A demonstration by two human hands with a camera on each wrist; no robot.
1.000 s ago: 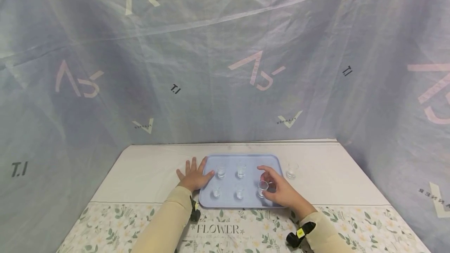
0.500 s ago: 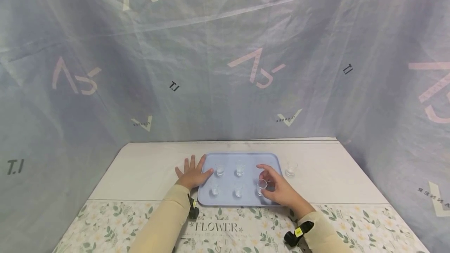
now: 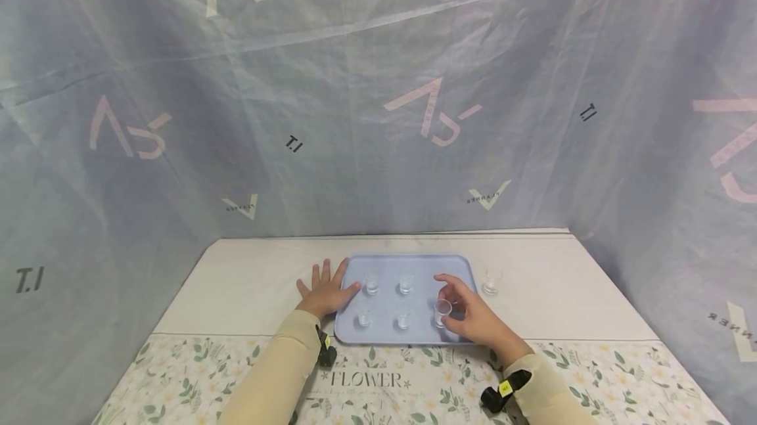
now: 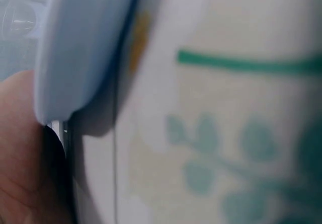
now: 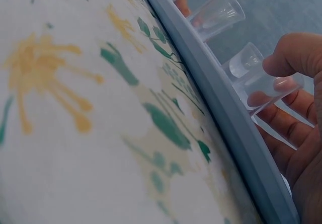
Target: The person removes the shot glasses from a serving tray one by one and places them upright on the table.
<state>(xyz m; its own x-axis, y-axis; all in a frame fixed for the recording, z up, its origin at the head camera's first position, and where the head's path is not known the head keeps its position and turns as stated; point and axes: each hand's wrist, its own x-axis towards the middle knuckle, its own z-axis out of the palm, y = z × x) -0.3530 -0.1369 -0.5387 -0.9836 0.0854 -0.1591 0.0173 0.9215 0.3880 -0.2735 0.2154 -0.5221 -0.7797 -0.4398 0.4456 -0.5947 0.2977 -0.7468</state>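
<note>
A light-blue tray (image 3: 422,333) lies on the table, with several small clear shot glasses standing on it in two rows. My right hand (image 3: 470,313) pinches the shot glass (image 3: 442,310) at the front right between thumb and fingers; in the right wrist view this glass (image 5: 264,90) appears to stand on the tray, close to its rim. With fingers spread, my left hand (image 3: 326,295) rests at the tray's left edge, the thumb over the rim. Nearest to it are the back-left glass (image 3: 371,285) and the front-left glass (image 3: 363,318).
Another clear shot glass (image 3: 490,283) stands on the table just right of the tray. A back-middle glass (image 3: 405,284) and a front-middle glass (image 3: 403,320) share the tray. Floral cloth (image 3: 195,372) covers the table's front. Grey sheeting (image 3: 355,149) hangs behind and at both sides.
</note>
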